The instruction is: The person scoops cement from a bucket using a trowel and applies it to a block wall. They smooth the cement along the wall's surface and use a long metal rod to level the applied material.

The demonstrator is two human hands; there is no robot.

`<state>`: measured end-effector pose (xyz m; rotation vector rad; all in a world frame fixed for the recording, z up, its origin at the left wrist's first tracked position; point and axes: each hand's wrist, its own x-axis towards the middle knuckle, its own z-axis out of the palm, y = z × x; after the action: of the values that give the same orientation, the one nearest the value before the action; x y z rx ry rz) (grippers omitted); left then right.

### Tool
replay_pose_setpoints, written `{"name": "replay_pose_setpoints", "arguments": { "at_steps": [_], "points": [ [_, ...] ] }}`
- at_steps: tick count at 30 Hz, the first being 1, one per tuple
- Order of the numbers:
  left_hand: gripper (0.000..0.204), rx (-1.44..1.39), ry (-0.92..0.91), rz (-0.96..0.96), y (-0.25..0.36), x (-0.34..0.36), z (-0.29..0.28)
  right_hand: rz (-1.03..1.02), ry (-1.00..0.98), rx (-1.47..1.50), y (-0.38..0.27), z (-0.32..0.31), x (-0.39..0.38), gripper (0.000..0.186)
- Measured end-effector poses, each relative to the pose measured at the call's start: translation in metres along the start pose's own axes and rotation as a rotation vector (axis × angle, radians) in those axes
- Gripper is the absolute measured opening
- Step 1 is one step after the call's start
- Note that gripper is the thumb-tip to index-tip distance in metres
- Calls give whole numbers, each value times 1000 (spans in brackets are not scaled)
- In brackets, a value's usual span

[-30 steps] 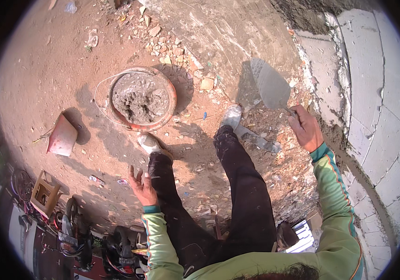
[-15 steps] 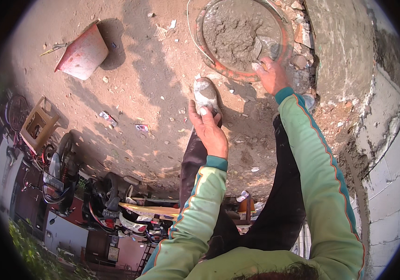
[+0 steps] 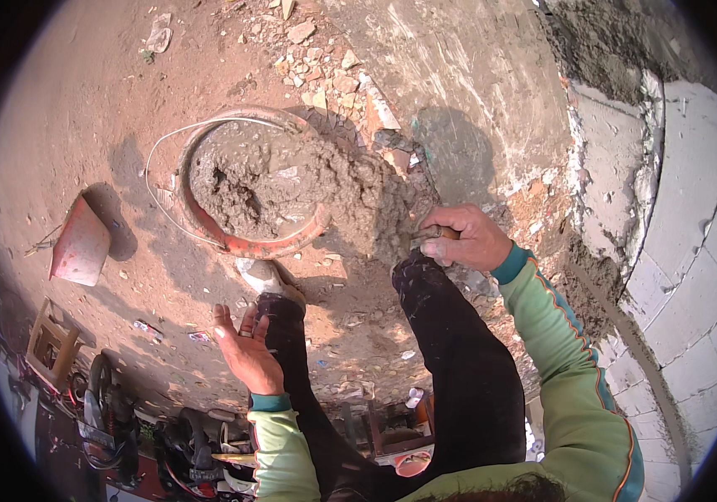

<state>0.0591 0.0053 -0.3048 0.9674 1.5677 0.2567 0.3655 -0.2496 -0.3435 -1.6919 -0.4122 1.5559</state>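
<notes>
My right hand [image 3: 480, 241] is closed around the short wooden handle of a trowel [image 3: 440, 233]. A thick heap of wet grey mortar [image 3: 388, 209] covers the blade and hides it. To its left stands an orange bucket [image 3: 199, 219] with a pale wire handle, holding more mortar [image 3: 245, 171]. The heap overlaps the bucket's right rim from this angle. My left hand [image 3: 251, 356] hangs in the air below the bucket, palm up with fingers spread, holding nothing. My shoe [image 3: 260, 276] is just below the bucket.
Broken rubble [image 3: 333, 79] lies beyond the bucket, beside a concrete slab [image 3: 476, 67]. A white block wall [image 3: 693, 192] runs along the right, with a mortar strip [image 3: 643, 351] on it. At left are a reddish tub [image 3: 82, 243], a brown stool [image 3: 53, 343] and parked motorcycles [image 3: 103, 410].
The right hand has lifted a load of mortar on the trowel out to the bucket's right. The left hand has moved left and its fingers have spread. The view has shifted right.
</notes>
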Motion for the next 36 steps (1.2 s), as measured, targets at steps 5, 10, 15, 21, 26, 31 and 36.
{"name": "replay_pose_setpoints", "arguments": {
  "at_steps": [5, 10, 15, 21, 26, 31, 36],
  "points": [
    [69, 173, -87, 99, 18, -21, 20, 81, 289, 574, 82, -268, -18, 17],
    [68, 98, -209, 129, 17, -39, 56, 138, 703, 270, 102, -411, -45, 24],
    [78, 95, -242, -59, -13, -36, 69, 76, 621, 226, 74, -251, -89, 28],
    [66, -116, -62, -259, -37, -1, 46, -4, 613, -401, -10, 13, -45, 34],
    [66, -191, -97, -305, -27, 14, 10, 331, 497, -708, -90, 118, 73, 25],
    [67, -240, -110, -329, -19, 27, -13, 347, 394, -559, -60, 161, 186, 36],
    [76, -239, -134, -299, -7, 38, -22, 137, 284, -272, -26, 160, 144, 48]
  ]
}}
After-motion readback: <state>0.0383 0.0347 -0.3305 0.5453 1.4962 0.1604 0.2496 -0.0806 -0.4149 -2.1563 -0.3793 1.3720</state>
